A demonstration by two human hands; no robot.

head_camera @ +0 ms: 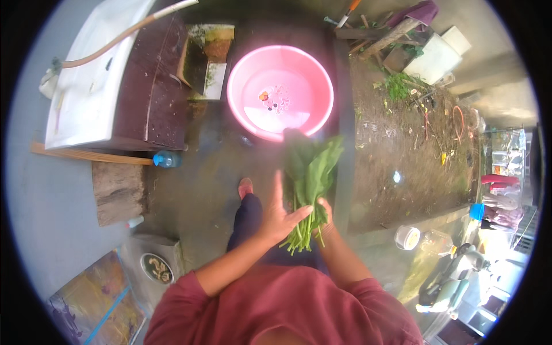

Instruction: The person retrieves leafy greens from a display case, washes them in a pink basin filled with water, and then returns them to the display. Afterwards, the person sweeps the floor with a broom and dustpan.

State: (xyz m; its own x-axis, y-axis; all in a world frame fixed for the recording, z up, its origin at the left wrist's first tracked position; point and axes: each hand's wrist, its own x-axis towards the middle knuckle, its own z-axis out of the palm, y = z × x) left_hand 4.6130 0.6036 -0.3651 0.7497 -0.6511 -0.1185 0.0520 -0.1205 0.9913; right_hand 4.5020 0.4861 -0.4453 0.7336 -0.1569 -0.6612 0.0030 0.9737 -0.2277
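Observation:
A bunch of leafy greens [312,172] stands out in front of my body, its broad leaves pointing away and its pale cut stems towards me. My left hand [274,220] is at the left side of the bunch, thumb across the stems and forefinger stretched out; its other fingers are partly hidden. From the right, my right hand [326,215] grips the stems, mostly behind the leaves. Just beyond the leaf tips sits a round pink plastic basin [235,110] with a cartoon print on its bottom; the leaf tips overlap its near rim in view.
A white sink [86,86] on a dark red base stands left, with a hose [129,32] over it. Near its foot is a blue plastic bottle [167,159]. A bowl of food pieces [157,268] is lower left. Right lie a soil plot [401,172], a white bucket [406,237] and a parked scooter [450,280].

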